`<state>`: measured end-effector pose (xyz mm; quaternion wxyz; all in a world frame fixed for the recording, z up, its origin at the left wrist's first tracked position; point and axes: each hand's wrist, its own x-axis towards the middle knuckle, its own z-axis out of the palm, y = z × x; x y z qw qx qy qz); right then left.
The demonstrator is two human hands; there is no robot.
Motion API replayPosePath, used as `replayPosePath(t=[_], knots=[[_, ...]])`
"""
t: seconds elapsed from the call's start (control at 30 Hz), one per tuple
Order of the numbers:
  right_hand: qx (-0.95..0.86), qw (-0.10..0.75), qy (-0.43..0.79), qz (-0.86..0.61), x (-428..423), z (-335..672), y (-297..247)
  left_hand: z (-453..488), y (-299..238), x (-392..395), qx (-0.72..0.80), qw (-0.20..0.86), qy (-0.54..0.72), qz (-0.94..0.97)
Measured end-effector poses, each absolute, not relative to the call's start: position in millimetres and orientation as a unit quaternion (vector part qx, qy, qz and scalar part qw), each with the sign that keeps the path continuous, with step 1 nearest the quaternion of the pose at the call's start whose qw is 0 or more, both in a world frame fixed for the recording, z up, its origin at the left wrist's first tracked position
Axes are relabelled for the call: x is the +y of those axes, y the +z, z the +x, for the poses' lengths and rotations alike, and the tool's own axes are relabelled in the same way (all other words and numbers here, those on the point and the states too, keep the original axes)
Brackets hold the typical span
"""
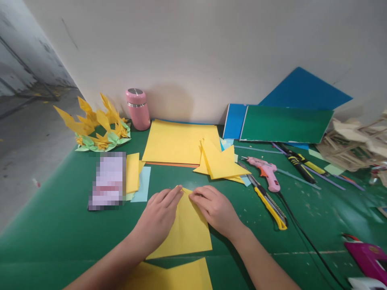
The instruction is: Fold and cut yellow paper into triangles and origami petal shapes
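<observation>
A yellow paper sheet (187,231) lies on the green table (60,233) in front of me. My left hand (159,217) rests on its left side, fingers stretched toward the top corner. My right hand (216,209) presses the right side, fingertips curled at the same top corner, where both hands meet. Another yellow sheet (178,278) lies under my forearms at the near edge.
A stack of yellow sheets (178,143) and folded yellow triangles (222,163) lie behind. Folded paper flowers (99,129), a pink flask (137,108), a pink glue gun (266,172), a yellow utility knife (270,205), blue and green boards (284,123) and wooden sticks (353,145) surround them.
</observation>
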<state>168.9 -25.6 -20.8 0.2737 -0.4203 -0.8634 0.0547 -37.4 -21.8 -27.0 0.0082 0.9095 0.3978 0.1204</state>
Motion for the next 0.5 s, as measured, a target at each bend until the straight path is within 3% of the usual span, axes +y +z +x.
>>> replayPosePath(t=[0.5], knots=[[-0.862, 0.276, 0.064, -0.421, -25.1, 169.8, -20.3, -35.8, -24.3, -21.6, 0.405, 0.017, 0.112, 0.907]])
